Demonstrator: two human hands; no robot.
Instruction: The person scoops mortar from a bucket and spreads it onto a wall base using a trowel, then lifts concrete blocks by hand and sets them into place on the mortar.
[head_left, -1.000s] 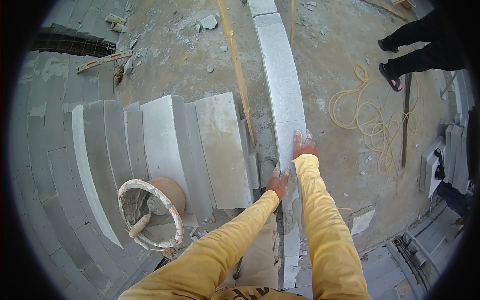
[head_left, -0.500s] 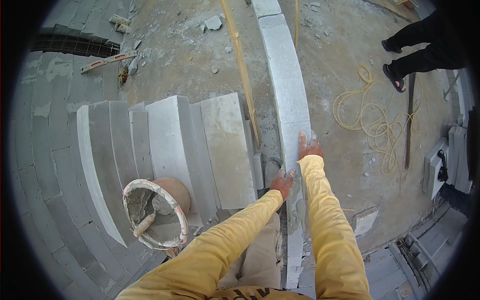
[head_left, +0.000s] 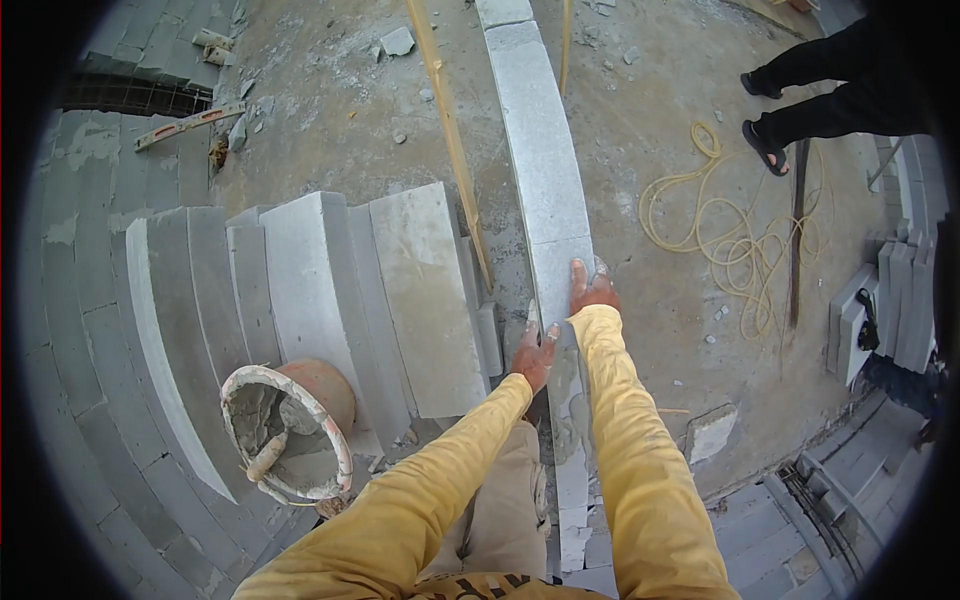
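A long, narrow wall of pale grey blocks (head_left: 545,130) runs up the middle of the view. My right hand (head_left: 593,288) rests over the near block's right edge, thumb on its top and fingers down the far side. Against the left edge of that same block lies my left hand (head_left: 535,352), fingers apart and pointing forward. Wet mortar (head_left: 570,405) covers the wall top just nearer to me than the block. To the left, a mortar-crusted bucket (head_left: 325,390) holds grey mortar and a tool with a rounded handle (head_left: 266,457).
Several grey blocks (head_left: 425,290) stand stacked at my left. A wooden strip (head_left: 450,130) lies beside the wall, and a level (head_left: 190,127) is at upper left. Coiled hose (head_left: 700,220) lies on the right near a person's dark-clad legs (head_left: 810,110). A broken block (head_left: 712,432) sits lower right.
The whole view has shifted, so the scene sits further left. My left hand's fingers have spread and straightened along the block's side. My right hand stays on the block.
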